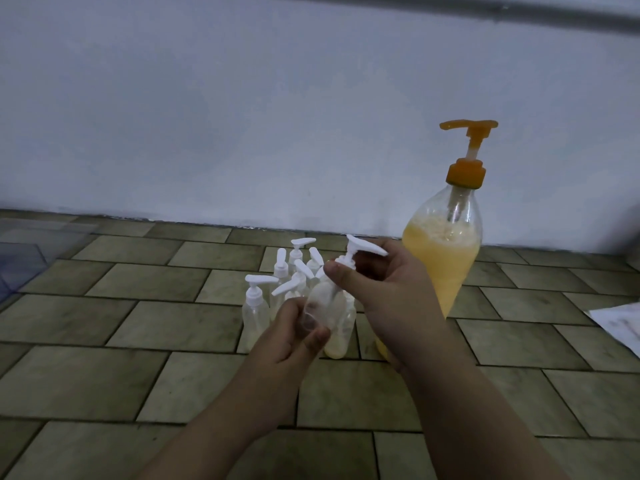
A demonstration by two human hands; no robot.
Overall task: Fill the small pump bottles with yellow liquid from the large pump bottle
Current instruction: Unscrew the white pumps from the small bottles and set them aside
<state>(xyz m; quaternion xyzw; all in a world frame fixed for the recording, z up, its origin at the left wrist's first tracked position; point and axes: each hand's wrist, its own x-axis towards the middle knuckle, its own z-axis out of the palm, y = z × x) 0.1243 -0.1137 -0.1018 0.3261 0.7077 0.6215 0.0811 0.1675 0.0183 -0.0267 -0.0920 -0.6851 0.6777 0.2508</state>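
left hand [294, 336]: grips the lower body of a small clear pump bottle [320, 306], fingers curled round its base; bottle held above the floor, tilted, top leaning right.
right hand [384, 289]: pinches the white collar under that bottle's white pump head [363, 247], thumb on the near side, fingers behind; nozzle points right.
held bottle contents: looks empty, clear all the way down.
large pump bottle [441, 261]: upright on the tiled floor [138, 375], just right of and behind the right hand; clear plastic, orange pump [467, 147] with nozzle pointing left; yellow liquid, foamy on top, reaches the shoulder; lower part hidden by the right wrist.
small bottle cluster [280, 282]: several clear bottles with white pumps standing close together on the floor behind the hands, nozzles facing different ways; exact count unclear.
filled small bottle [337, 341]: pale yellow liquid in the bottom, stands at the cluster's near right edge, partly behind the held bottle.
wall [242, 116]: pale, plain, behind everything.
paper [620, 323]: white sheet at the right edge.
clear plastic box [17, 258]: at the left edge, cropped.
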